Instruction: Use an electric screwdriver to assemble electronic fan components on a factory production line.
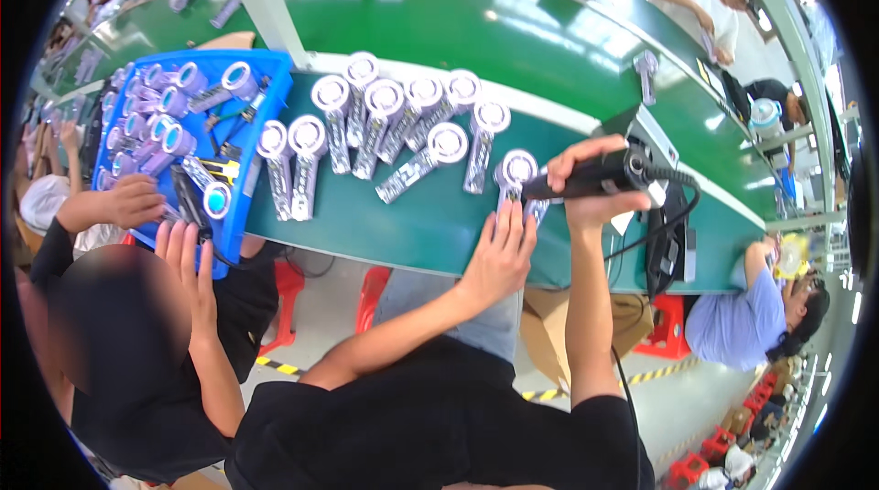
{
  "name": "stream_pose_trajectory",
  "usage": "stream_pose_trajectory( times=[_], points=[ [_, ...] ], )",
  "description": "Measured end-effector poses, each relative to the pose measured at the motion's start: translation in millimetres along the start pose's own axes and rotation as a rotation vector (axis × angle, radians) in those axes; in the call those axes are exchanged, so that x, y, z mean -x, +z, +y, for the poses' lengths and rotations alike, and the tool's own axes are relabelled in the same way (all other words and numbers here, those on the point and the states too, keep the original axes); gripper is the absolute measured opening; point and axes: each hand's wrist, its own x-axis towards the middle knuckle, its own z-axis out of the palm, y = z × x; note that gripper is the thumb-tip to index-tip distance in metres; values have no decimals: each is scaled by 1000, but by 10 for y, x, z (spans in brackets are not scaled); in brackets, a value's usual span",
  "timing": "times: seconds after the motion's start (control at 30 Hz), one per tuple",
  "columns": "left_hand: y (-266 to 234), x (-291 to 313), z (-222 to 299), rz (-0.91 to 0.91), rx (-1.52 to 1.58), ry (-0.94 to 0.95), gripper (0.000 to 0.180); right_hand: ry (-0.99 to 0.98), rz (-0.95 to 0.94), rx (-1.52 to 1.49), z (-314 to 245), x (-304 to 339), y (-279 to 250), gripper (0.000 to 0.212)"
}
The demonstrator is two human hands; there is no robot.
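Note:
My right hand (pixel 591 188) is wrapped around a black electric screwdriver (pixel 604 173), whose cable loops down from its back end. The driver's tip points left, at the handle of a pale purple handheld fan (pixel 519 166) lying on the green bench. My left hand (pixel 499 256) steadies that fan, fingers closed on its lower handle. Whether the tip touches a screw is too small to tell. To the left lie several similar fans (pixel 385 98), round heads away from me, with their handle insides showing.
A blue tray (pixel 240 206) of fan parts stands left, with a co-worker's hands (pixel 137 201) over it. A grey metal box (pixel 652 137) and a black case (pixel 667 247) sit right. Behind runs a green conveyor (pixel 412 5). A cardboard box (pixel 545 330) and red stools (pixel 667 325) are below.

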Motion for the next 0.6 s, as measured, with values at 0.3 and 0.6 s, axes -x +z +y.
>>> stream_pose_trajectory(
  times=[0.3, 0.6],
  points=[
    [114, 137, 175, -38, 49, 38, 63, -43, -1, -167, 103, 145, -286, 93],
    [57, -9, 106, -38, 88, 19, 64, -92, -110, -255, -27, 113, -117, 92]
  ],
)
